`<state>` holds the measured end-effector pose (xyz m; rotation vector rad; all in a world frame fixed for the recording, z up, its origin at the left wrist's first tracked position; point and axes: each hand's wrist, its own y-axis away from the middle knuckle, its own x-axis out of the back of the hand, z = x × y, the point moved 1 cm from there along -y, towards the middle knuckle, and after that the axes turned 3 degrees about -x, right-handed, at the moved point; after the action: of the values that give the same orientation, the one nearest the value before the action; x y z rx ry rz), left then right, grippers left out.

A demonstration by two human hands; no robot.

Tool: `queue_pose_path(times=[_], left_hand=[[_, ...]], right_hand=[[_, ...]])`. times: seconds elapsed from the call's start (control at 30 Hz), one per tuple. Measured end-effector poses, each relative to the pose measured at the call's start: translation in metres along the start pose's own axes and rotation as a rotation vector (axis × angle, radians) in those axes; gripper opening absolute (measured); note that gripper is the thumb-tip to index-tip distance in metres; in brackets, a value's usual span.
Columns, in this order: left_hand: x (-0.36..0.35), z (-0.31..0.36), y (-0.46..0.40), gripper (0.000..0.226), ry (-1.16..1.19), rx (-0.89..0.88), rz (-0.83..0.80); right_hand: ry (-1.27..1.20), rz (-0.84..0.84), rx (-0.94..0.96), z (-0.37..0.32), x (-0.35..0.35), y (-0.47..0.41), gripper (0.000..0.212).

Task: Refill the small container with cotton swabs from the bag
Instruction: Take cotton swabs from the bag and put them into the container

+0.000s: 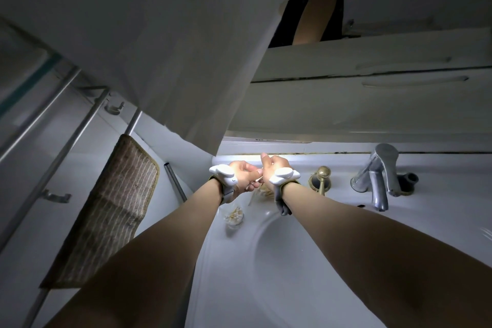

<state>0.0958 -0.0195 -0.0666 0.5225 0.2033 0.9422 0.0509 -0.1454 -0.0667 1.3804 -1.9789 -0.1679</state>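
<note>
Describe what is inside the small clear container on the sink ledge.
The small container holds a few cotton swabs; their exact number is too small to tell.

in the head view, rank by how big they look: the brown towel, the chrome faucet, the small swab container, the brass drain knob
1. brown towel
2. chrome faucet
3 and 4. small swab container and brass drain knob look about alike, so no ranking between them.

I see the white washbasin top (234,261): the small container (234,217) (swabs inside) stands left of the faucet (378,176).
</note>
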Motion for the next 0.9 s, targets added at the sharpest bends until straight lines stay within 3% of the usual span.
queue_pose_path(times=[0.6, 0.7, 0.9], left_hand=[[0.001, -0.001, -0.015, 0.024, -0.091, -0.057, 0.112], [0.002, 0.001, -0.015, 0.008, -0.095, -0.061, 0.107], [0.005, -0.004, -0.017, 0.008, -0.061, -0.057, 0.132]], right_hand=[[-0.104, -0.013, -0.099, -0.004, -0.009, -0.002, 0.046], [-0.076, -0.013, -0.084, -0.005, -0.007, -0.001, 0.045], [-0.037, -0.006, -0.104, -0.005, -0.005, -0.002, 0.045]])
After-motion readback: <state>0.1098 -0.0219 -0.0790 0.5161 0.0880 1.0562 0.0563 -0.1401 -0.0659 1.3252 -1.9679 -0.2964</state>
